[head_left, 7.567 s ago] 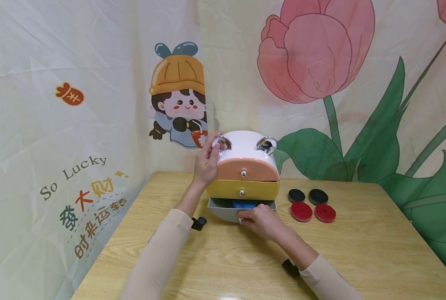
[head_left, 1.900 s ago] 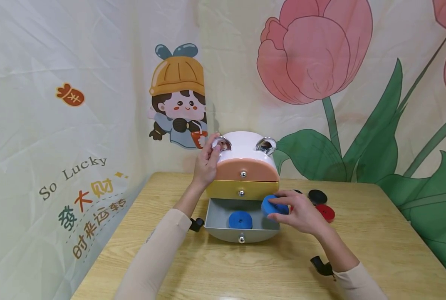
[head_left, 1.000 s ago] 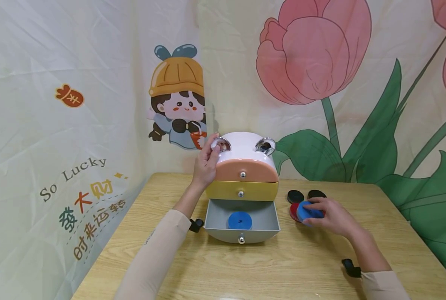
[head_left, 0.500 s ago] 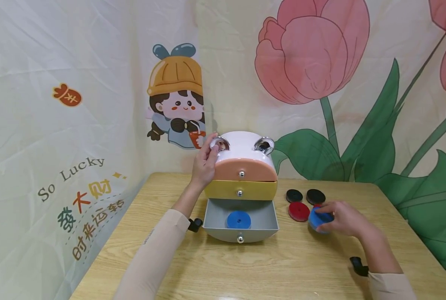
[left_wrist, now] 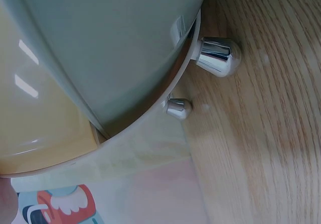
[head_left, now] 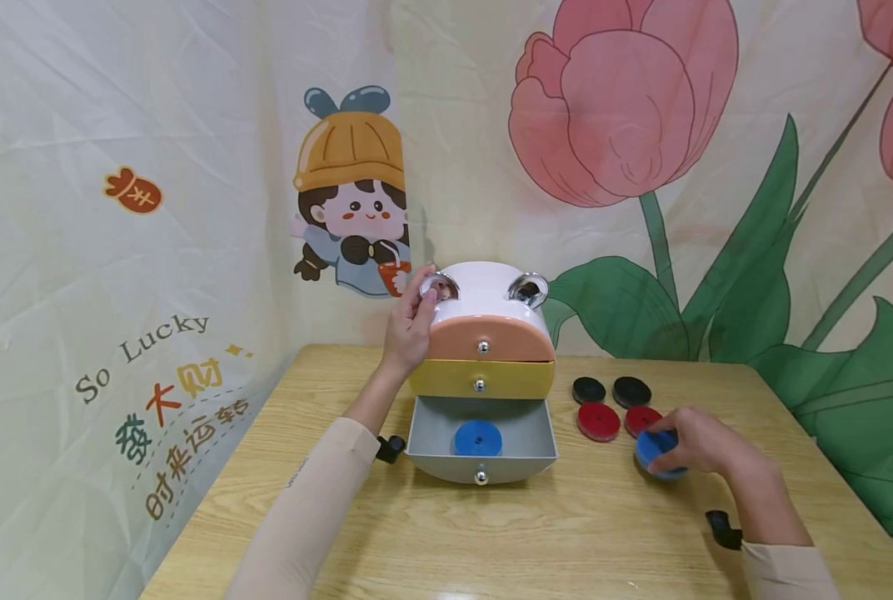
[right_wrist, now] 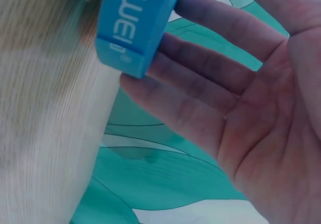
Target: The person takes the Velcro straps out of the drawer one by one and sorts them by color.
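Observation:
My left hand (head_left: 407, 329) holds the chrome ear (head_left: 441, 288) at the left of a small white-topped drawer cabinet (head_left: 484, 287). The cabinet's grey bottom drawer (head_left: 424, 433) is pulled out, with a blue tape roll (head_left: 479, 439) lying flat inside. Over to the right, my right hand (head_left: 705, 442) pinches a second blue tape roll (head_left: 652, 454) between thumb and fingers, low over the table in front of the red rolls. In the right wrist view, white lettering shows along the edge of this blue roll (right_wrist: 131, 28).
Two black rolls (head_left: 589, 390) and two red rolls (head_left: 599, 422) lie on the wooden table (head_left: 536, 533) right of the cabinet. The orange drawer (head_left: 457, 340) and yellow drawer (head_left: 442, 379) are closed. A printed cloth (head_left: 476, 125) hangs behind the table.
The grey drawer has been pulled fully out. My right hand has lifted one blue roll from it and carried it right, past the red rolls, then slightly nearer. My left hand has stayed on the ear.

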`<state>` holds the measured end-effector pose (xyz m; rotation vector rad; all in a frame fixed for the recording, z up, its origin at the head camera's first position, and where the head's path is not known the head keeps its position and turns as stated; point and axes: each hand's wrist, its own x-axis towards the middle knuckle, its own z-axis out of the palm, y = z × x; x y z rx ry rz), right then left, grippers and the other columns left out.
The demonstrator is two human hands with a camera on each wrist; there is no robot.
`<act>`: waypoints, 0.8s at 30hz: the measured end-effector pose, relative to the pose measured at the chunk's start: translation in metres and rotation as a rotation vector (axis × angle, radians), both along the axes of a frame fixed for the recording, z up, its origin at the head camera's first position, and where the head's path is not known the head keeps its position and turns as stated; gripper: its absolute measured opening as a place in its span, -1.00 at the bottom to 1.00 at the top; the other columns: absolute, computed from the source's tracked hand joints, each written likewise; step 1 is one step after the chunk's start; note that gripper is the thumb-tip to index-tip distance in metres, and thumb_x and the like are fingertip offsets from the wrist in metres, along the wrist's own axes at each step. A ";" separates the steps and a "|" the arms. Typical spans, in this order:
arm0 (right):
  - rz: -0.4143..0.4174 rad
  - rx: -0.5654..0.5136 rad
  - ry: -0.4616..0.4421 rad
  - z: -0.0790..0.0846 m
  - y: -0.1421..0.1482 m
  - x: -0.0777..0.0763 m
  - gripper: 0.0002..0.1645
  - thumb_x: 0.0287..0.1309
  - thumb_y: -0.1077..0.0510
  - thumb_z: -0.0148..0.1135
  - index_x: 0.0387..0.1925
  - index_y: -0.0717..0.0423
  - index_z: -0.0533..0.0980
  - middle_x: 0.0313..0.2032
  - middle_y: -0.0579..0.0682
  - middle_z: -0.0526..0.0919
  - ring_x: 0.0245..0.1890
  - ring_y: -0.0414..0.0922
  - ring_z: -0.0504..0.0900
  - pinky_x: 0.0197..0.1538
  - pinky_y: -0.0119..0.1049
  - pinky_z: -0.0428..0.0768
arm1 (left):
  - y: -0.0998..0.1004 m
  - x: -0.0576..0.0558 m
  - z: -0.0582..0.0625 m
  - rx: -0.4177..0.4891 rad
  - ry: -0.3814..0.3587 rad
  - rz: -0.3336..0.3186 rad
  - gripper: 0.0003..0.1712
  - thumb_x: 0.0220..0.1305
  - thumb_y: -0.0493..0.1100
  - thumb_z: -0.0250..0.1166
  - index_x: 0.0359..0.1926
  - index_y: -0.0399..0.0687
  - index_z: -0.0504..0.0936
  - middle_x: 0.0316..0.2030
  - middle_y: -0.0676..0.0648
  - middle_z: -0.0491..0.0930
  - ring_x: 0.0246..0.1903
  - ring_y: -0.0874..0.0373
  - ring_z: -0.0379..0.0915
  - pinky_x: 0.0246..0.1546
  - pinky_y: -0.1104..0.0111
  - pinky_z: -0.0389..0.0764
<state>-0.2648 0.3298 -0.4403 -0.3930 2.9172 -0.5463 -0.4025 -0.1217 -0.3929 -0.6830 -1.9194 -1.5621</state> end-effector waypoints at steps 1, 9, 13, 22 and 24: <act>-0.002 -0.002 -0.008 0.000 0.001 0.000 -0.25 -0.17 -0.09 0.73 0.03 0.26 0.71 0.01 0.25 0.73 -0.08 0.05 0.65 -0.02 0.06 0.72 | 0.000 0.000 0.000 0.000 0.002 -0.002 -0.51 0.64 -0.08 0.04 0.49 0.11 0.40 0.37 -0.07 0.52 0.08 -0.13 0.49 0.15 0.53 0.48; -0.044 0.005 -0.083 -0.003 0.004 -0.003 -0.22 -0.16 -0.10 0.73 0.04 0.28 0.69 0.02 0.24 0.70 -0.07 0.05 0.63 -0.02 0.05 0.71 | -0.001 0.001 0.000 -0.020 0.009 0.024 -0.50 0.64 -0.05 0.04 0.50 0.09 0.40 -0.09 -0.28 0.60 -0.32 0.05 0.33 -0.28 0.46 0.36; -0.075 0.032 -0.105 -0.007 0.004 -0.004 -0.15 -0.19 -0.13 0.74 0.04 0.32 0.64 -0.02 0.21 0.69 -0.10 0.04 0.62 -0.02 0.06 0.70 | 0.001 0.002 0.000 -0.005 0.001 0.010 -0.50 0.63 -0.12 0.04 0.50 0.12 0.40 0.36 -0.16 0.52 -0.09 0.01 0.45 -0.04 0.56 0.46; -0.096 0.049 -0.125 -0.014 0.002 -0.006 -0.33 -0.19 -0.11 0.74 -0.19 0.17 0.55 -0.28 0.01 0.61 -0.29 -0.05 0.53 -0.22 -0.16 0.63 | 0.000 0.002 0.001 -0.010 -0.009 0.010 -0.50 0.63 -0.11 0.05 0.50 0.07 0.40 0.45 -0.07 0.45 0.13 0.01 0.49 0.19 0.56 0.45; -0.092 0.049 -0.122 -0.014 0.002 -0.008 -0.34 -0.18 -0.11 0.74 -0.21 0.17 0.53 -0.30 0.01 0.60 -0.30 -0.05 0.52 -0.24 -0.17 0.61 | -0.001 0.002 0.001 -0.010 -0.006 0.006 -0.50 0.63 -0.09 0.05 0.50 0.07 0.40 0.46 -0.05 0.44 0.12 0.03 0.49 0.17 0.54 0.47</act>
